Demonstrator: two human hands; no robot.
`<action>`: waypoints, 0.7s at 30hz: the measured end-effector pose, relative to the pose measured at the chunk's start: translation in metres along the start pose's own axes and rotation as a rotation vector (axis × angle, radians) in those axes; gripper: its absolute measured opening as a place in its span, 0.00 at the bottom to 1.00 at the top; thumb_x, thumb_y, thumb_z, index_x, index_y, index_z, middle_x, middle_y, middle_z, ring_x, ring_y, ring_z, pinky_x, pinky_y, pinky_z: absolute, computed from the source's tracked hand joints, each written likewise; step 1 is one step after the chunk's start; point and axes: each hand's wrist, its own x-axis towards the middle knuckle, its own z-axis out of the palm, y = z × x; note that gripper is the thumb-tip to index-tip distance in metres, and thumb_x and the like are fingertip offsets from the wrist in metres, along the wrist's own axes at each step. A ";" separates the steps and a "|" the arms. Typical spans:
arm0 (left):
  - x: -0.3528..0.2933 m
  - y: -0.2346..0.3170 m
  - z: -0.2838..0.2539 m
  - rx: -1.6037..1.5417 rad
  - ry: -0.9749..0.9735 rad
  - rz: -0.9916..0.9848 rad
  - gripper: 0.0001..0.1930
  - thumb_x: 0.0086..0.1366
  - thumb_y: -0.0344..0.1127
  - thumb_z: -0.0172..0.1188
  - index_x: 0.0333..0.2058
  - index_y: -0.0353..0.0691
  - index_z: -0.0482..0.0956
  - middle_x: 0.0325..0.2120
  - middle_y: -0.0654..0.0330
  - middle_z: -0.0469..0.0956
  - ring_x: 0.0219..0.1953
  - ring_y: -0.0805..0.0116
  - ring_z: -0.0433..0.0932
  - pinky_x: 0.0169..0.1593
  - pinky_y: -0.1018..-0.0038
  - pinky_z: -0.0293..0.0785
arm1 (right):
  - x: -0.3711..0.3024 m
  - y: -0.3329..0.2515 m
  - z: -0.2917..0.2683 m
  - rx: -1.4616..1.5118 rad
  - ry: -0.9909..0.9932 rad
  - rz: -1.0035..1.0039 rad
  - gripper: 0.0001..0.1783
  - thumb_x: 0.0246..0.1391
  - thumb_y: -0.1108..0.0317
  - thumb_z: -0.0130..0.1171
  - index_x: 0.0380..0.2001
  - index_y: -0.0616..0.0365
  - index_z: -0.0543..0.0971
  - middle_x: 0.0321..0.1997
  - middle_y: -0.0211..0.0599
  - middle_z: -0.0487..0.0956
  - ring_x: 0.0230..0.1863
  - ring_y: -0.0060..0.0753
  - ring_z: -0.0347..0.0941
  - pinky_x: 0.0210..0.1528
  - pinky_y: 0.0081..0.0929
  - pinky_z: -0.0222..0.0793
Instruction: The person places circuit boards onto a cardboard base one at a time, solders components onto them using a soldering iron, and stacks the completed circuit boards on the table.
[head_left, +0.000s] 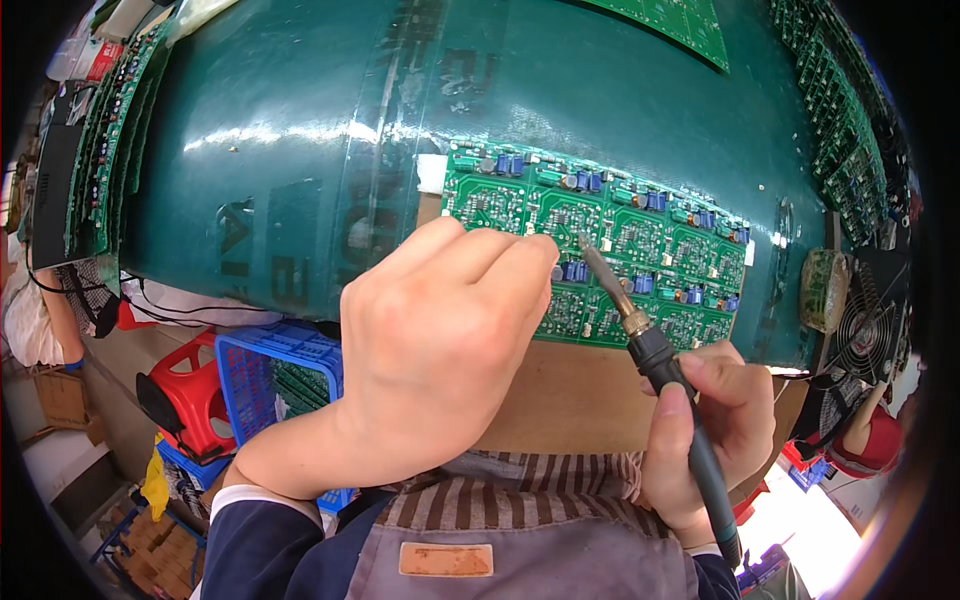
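Far left: green boards (105, 140) stacked on edge beside the teal mat (300, 150); below them a red stool (195, 395) and a blue crate (285, 375) with more boards inside

Left hand (440, 350) curled knuckles-up over the near left part of the panel (600, 250), fingertips (530, 250) bunched and pressing down toward it; whether anything sits pinched beneath, cannot tell, since the fingers hide it

Panel lying flat on the mat, just past a bare brown strip of bench (570, 390): green, long, divided into a grid of small repeated circuits, dotted with blue capacitors and tiny parts, white tape at the left corner. Probably light and stiff yet thin enough to flex, with fragile parts on top; best taken by the bare edges or steadied with flat fingertips, never by the components

Iron (640, 330) next: bare metal tip touching or just above the panel right beside the left fingertips, brass collar, dark handle, cord trailing down. Tip likely hot, so only the handle safe to take

Right hand (715, 430) closed round the handle pen-fashion, thumb along its top, fingers wrapped under

Far right: a small fan (870, 320) at the bench edge, further rows of boards (850, 130) above it
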 end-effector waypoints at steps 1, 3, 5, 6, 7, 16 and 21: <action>0.001 0.001 -0.001 0.013 -0.016 -0.007 0.06 0.50 0.25 0.67 0.28 0.39 0.82 0.23 0.61 0.79 0.22 0.65 0.72 0.25 0.72 0.67 | 0.000 0.001 0.000 0.011 -0.001 -0.002 0.10 0.42 0.76 0.62 0.28 0.69 0.72 0.19 0.39 0.75 0.17 0.31 0.71 0.21 0.24 0.64; 0.002 0.001 -0.002 0.017 -0.029 -0.007 0.06 0.49 0.25 0.67 0.29 0.39 0.82 0.23 0.61 0.79 0.22 0.65 0.72 0.25 0.72 0.68 | 0.000 0.001 0.000 0.013 -0.001 -0.004 0.10 0.42 0.76 0.63 0.28 0.68 0.72 0.19 0.39 0.75 0.17 0.31 0.71 0.20 0.24 0.64; 0.003 0.002 0.000 0.021 -0.042 -0.007 0.06 0.49 0.26 0.67 0.29 0.40 0.82 0.23 0.62 0.79 0.22 0.65 0.73 0.25 0.72 0.68 | 0.001 0.000 0.000 0.015 -0.002 -0.005 0.10 0.42 0.77 0.63 0.27 0.68 0.72 0.18 0.38 0.74 0.16 0.31 0.71 0.20 0.24 0.63; 0.003 0.002 0.001 0.018 -0.032 -0.012 0.07 0.49 0.26 0.67 0.29 0.40 0.82 0.23 0.62 0.78 0.22 0.65 0.73 0.25 0.72 0.68 | 0.002 -0.001 -0.001 0.023 -0.025 -0.007 0.10 0.42 0.77 0.63 0.27 0.68 0.72 0.18 0.38 0.74 0.16 0.31 0.70 0.20 0.24 0.63; 0.003 0.003 0.002 0.014 -0.022 -0.017 0.07 0.49 0.26 0.67 0.30 0.40 0.83 0.23 0.62 0.78 0.22 0.65 0.73 0.25 0.72 0.68 | 0.003 -0.002 -0.002 0.030 -0.049 -0.010 0.10 0.41 0.77 0.63 0.27 0.68 0.73 0.17 0.38 0.74 0.16 0.31 0.70 0.19 0.24 0.63; 0.008 0.014 -0.005 0.197 -0.096 0.022 0.07 0.54 0.24 0.63 0.32 0.39 0.77 0.24 0.60 0.76 0.24 0.60 0.68 0.29 0.69 0.66 | -0.005 0.002 -0.011 0.008 0.120 0.030 0.11 0.41 0.75 0.63 0.27 0.69 0.72 0.17 0.39 0.74 0.16 0.31 0.71 0.20 0.24 0.63; 0.002 0.030 0.011 -0.025 -0.054 0.090 0.09 0.52 0.23 0.63 0.33 0.38 0.76 0.25 0.59 0.77 0.23 0.62 0.68 0.28 0.70 0.65 | -0.015 0.008 -0.032 -0.033 0.118 0.092 0.12 0.44 0.74 0.61 0.31 0.69 0.70 0.18 0.40 0.75 0.17 0.27 0.68 0.23 0.23 0.63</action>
